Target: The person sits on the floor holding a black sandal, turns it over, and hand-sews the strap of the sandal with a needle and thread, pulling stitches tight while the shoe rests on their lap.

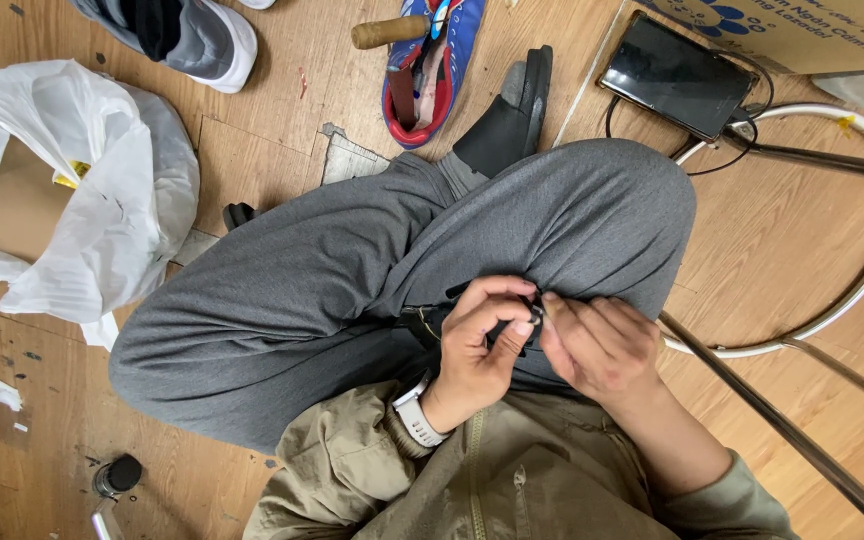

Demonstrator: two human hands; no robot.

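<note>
Here the person sits cross-legged on a wooden floor (252, 140), grey trouser legs (352, 270) filling the middle of the view, and both hands meet over the lap. The left hand (477, 345), with a pale watch (417, 415) on its wrist, curls its fingers and thumb together around a small dark object (507, 325), which lies on the lap just near of the right knee. The right hand (597, 345) touches the same object from the right, its fingertips drawn together and pinched at the object's end; what the object is cannot be told, since the hands hide most of it. To the far left lies a white plastic bag (102, 200) with a brown box inside. At the far edge are a grey shoe (197, 35), a blue and red shoe (432, 70) and a wooden handle (387, 32). At the far right a dark phone (677, 75) rests beside a metal ring stand (852, 250).
</note>
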